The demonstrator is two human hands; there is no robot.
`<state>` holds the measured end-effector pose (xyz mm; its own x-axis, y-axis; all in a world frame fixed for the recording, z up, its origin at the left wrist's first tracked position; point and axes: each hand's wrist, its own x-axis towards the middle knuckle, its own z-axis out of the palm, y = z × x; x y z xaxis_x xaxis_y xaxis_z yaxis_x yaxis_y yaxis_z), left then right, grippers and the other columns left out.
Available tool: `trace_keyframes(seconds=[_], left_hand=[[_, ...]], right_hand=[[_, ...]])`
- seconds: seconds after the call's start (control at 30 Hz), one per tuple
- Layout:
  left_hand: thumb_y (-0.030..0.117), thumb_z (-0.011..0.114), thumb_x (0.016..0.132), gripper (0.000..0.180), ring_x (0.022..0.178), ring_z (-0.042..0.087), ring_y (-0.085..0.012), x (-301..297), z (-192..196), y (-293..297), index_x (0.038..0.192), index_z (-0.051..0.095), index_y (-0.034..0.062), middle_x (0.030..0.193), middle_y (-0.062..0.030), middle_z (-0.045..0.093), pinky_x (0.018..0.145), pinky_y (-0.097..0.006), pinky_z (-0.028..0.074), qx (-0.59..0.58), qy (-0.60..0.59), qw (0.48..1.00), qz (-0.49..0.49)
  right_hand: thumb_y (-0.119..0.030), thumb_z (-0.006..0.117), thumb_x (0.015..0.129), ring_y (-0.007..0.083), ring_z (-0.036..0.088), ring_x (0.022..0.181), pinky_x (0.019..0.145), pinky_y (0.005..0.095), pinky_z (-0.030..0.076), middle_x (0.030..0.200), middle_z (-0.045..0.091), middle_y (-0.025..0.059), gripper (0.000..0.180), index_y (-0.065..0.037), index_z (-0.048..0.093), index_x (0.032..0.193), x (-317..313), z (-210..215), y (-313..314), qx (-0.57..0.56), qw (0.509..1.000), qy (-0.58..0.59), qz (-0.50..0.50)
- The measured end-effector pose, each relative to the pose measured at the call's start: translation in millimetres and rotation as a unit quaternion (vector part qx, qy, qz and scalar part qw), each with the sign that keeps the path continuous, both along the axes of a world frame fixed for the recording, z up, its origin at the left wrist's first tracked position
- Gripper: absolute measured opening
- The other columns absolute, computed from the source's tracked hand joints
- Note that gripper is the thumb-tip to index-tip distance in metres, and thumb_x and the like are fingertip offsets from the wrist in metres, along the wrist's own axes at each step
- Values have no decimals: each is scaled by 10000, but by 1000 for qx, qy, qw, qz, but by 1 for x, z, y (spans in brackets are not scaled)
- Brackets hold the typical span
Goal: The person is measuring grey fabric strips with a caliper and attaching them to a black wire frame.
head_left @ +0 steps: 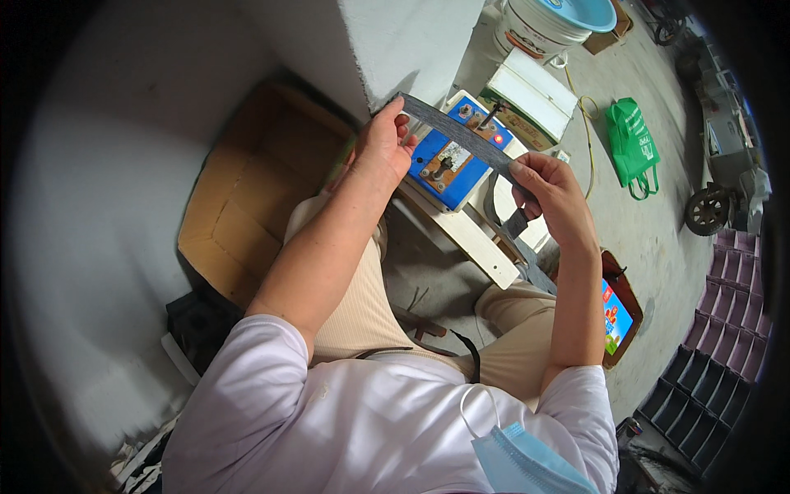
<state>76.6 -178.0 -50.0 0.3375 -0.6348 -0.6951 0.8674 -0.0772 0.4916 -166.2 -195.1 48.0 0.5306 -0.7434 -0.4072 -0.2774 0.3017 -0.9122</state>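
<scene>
A dark grey fabric strip [454, 129] is stretched between my two hands, above a small blue-topped machine [448, 169]. My left hand [383, 144] pinches its far left end between thumb and fingers. Farther right, my right hand [553, 191] grips the strip between thumb and forefinger, and a loose part hangs below it toward my right knee. The machine has metal fittings on its top and a glowing red light; it sits on a white board, and the strip hides part of it.
An open cardboard box [247, 189] stands left by the wall. Beyond the machine are a white-and-green carton [531, 99] and a white bucket [535, 33] under a blue basin. A green bag [632, 144] lies on the floor at right. A face mask [531, 461] hangs at my chest.
</scene>
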Motion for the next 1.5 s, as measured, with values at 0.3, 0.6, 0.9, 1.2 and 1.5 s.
trace_keyframes(seconds=[0.3, 0.6, 0.9, 1.2, 1.5], left_hand=[[221, 717, 799, 196, 726, 420, -107, -2, 4, 0, 870, 551, 144, 788, 14, 492, 663, -311, 407, 6, 5, 1000, 8], [212, 709, 806, 176, 690, 420, -90, -2, 5, 1, 844, 553, 140, 769, 17, 499, 653, -298, 406, 9, 5, 1000, 21], [226, 694, 814, 177, 706, 421, -96, 0, 5, 3, 860, 542, 148, 773, 22, 495, 676, -302, 411, 4, 13, 1000, 16], [233, 692, 812, 181, 714, 417, -98, -2, 6, 1, 864, 541, 148, 773, 17, 493, 694, -316, 406, 7, 9, 1000, 19], [228, 681, 819, 167, 709, 409, -100, -3, 10, 1, 875, 547, 146, 771, 17, 485, 698, -316, 400, 11, -4, 1000, 23]], right_hand=[[-265, 599, 920, 12, 461, 521, 455, 166, 369, 621, 539, -42, 212, -71, 593, 834, -4, -4, -4, 1, 1000, -8, 3], [-250, 594, 923, 11, 438, 499, 453, 169, 359, 618, 542, -34, 206, -67, 590, 829, 0, -1, 1, 10, 1000, 6, 2], [-244, 587, 923, 10, 442, 505, 465, 170, 365, 610, 546, -31, 197, -72, 589, 828, 1, -2, 2, 14, 1000, 8, 5], [-223, 587, 925, 16, 466, 509, 458, 175, 370, 607, 550, -26, 177, -65, 599, 845, -4, -14, 0, 40, 999, -9, 11], [-213, 568, 925, 20, 438, 464, 434, 177, 362, 587, 547, -27, 190, -65, 591, 809, -3, -50, -2, 46, 998, 44, 6]])
